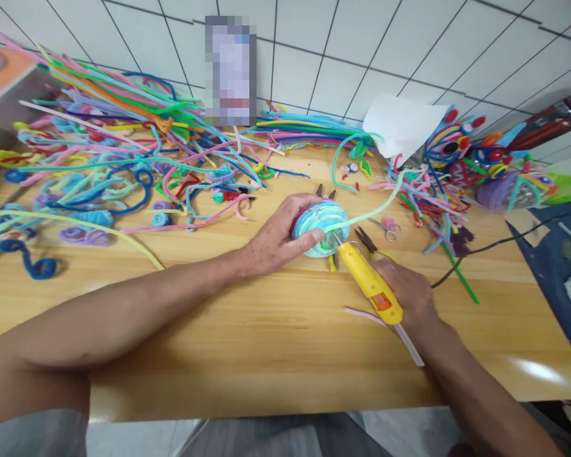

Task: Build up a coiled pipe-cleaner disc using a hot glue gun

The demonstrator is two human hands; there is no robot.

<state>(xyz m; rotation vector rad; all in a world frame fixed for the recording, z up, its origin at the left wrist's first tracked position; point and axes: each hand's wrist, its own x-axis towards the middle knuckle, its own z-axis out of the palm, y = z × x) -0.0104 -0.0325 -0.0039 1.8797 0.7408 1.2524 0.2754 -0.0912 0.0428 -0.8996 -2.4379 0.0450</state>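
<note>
A ball wound with blue and green pipe cleaners (316, 219) is gripped in my left hand (278, 238), with the thumb pressed on its near side. From the ball a loose pale green pipe cleaner end (378, 212) sticks out to the upper right. My right hand (406, 289) is wrapped round a yellow hot glue gun (366, 273). The gun's nozzle meets the ball beside my left thumb, and a clear glue stick (409, 346) juts from its back end. Pliers with dark jaws (366, 240) lie just beyond the glue gun, partly hidden by my right hand.
Tangled pipe cleaners (109, 146) cover the table's left side, with a straight bundle (309, 130) along the wall. Small scissors (391, 233) lie right of the ball. Finished colourful figures (452, 146) and a black cord (485, 247) are at the right. A blurred-out phone-like panel (231, 73) stands against the tiles.
</note>
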